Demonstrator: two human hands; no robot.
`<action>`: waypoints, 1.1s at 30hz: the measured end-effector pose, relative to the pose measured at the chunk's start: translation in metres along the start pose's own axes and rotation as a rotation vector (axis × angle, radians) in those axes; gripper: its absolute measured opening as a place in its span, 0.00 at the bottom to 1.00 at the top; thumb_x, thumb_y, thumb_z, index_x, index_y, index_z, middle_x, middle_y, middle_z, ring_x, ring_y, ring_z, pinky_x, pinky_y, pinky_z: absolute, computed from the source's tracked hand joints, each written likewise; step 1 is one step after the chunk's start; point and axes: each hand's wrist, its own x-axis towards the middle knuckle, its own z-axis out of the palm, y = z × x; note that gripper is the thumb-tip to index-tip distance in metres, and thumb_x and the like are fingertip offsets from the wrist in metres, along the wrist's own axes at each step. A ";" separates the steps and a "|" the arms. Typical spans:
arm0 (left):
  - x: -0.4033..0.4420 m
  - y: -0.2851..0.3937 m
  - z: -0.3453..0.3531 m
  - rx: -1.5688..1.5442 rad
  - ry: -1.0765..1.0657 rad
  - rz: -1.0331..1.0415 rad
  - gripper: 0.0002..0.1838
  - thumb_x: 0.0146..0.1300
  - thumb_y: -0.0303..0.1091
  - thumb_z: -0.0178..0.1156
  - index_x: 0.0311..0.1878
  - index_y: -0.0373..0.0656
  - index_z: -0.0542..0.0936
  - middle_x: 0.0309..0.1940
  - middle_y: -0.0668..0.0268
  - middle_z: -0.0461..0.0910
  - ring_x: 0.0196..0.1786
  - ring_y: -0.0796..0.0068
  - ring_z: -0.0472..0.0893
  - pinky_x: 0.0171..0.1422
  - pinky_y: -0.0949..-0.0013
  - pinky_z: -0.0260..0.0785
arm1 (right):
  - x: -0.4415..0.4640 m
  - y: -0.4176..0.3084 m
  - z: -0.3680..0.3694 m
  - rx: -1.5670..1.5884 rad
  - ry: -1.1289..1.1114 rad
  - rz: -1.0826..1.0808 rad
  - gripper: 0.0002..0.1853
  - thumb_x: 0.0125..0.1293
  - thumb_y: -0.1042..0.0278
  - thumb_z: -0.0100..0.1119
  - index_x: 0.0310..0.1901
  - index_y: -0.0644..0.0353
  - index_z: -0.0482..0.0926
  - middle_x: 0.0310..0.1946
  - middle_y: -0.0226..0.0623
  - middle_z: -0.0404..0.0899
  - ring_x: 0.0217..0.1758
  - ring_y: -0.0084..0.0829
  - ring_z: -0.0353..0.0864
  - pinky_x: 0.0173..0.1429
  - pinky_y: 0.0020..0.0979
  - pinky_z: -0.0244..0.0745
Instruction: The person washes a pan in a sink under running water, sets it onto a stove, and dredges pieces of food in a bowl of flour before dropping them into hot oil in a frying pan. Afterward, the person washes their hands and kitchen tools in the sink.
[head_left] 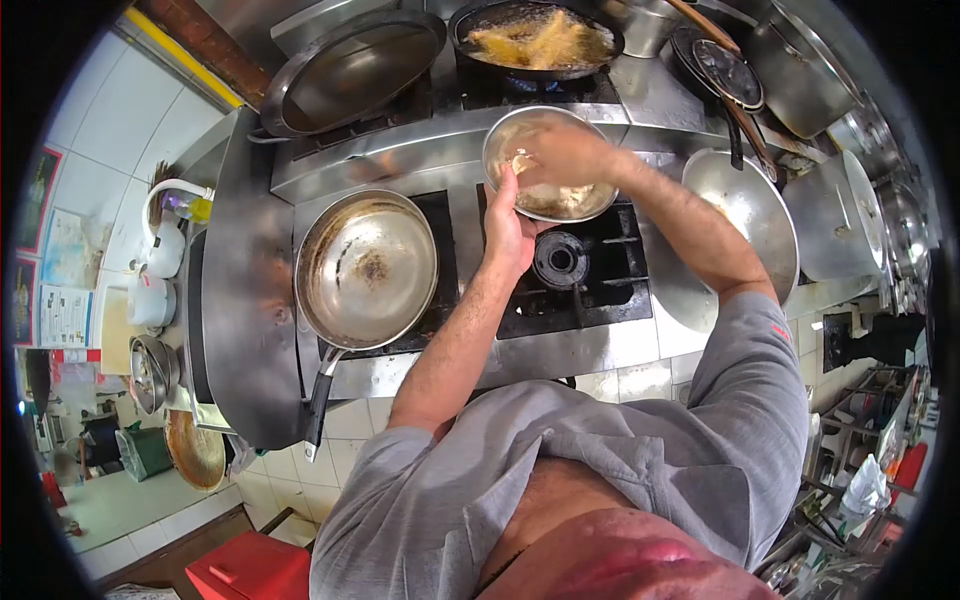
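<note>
My left hand grips the near left side of a metal bowl, its thumb over the rim and its fingers underneath. Inside the bowl lies a pale, floury-looking mixture. My right hand reaches into the bowl over this mixture; motion smears its fingers, so what they hold cannot be made out. The bowl is held above the stove, just behind a bare burner. Beyond it, golden pieces of food fry in a dark pan over a blue flame.
A steel frying pan sits on the left burner, its black handle jutting toward me. Behind it stands a large dark pan. To the right are a wide metal bowl, a tall pot and a black-handled strainer.
</note>
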 end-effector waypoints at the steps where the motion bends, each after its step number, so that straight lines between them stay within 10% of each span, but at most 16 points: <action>1: 0.001 -0.003 0.001 -0.014 0.001 0.006 0.29 0.66 0.54 0.45 0.62 0.47 0.55 0.55 0.58 0.66 0.55 0.61 0.73 0.48 0.53 0.76 | -0.005 -0.001 0.008 -0.007 0.003 0.008 0.20 0.51 0.63 0.60 0.48 0.54 0.75 0.38 0.45 0.79 0.46 0.43 0.77 0.51 0.40 0.70; 11: 0.004 -0.006 0.011 0.050 0.020 -0.030 0.33 0.65 0.60 0.38 0.64 0.45 0.56 0.60 0.57 0.64 0.60 0.59 0.68 0.55 0.46 0.69 | -0.022 -0.012 -0.013 0.238 0.023 0.177 0.23 0.46 0.72 0.61 0.48 0.58 0.74 0.41 0.44 0.78 0.48 0.42 0.75 0.53 0.35 0.68; 19: 0.023 0.005 0.023 -0.025 -0.019 0.035 0.34 0.65 0.61 0.37 0.64 0.43 0.58 0.59 0.56 0.66 0.59 0.57 0.70 0.56 0.45 0.68 | 0.020 0.049 -0.081 0.300 0.359 0.119 0.20 0.47 0.72 0.65 0.46 0.61 0.77 0.34 0.32 0.78 0.37 0.22 0.74 0.44 0.26 0.70; 27: -0.005 0.000 0.002 -0.123 0.051 -0.006 0.28 0.67 0.54 0.42 0.61 0.44 0.59 0.56 0.57 0.68 0.56 0.62 0.73 0.53 0.51 0.73 | 0.132 0.131 -0.044 -0.005 0.320 0.306 0.18 0.49 0.71 0.61 0.46 0.55 0.77 0.43 0.43 0.78 0.49 0.43 0.76 0.53 0.39 0.71; 33: -0.010 0.008 0.000 -0.074 0.091 -0.008 0.28 0.67 0.55 0.41 0.61 0.44 0.59 0.56 0.57 0.68 0.56 0.61 0.73 0.53 0.51 0.73 | 0.130 0.132 -0.015 0.130 0.366 0.367 0.14 0.54 0.73 0.57 0.44 0.61 0.77 0.33 0.42 0.81 0.39 0.35 0.80 0.48 0.35 0.74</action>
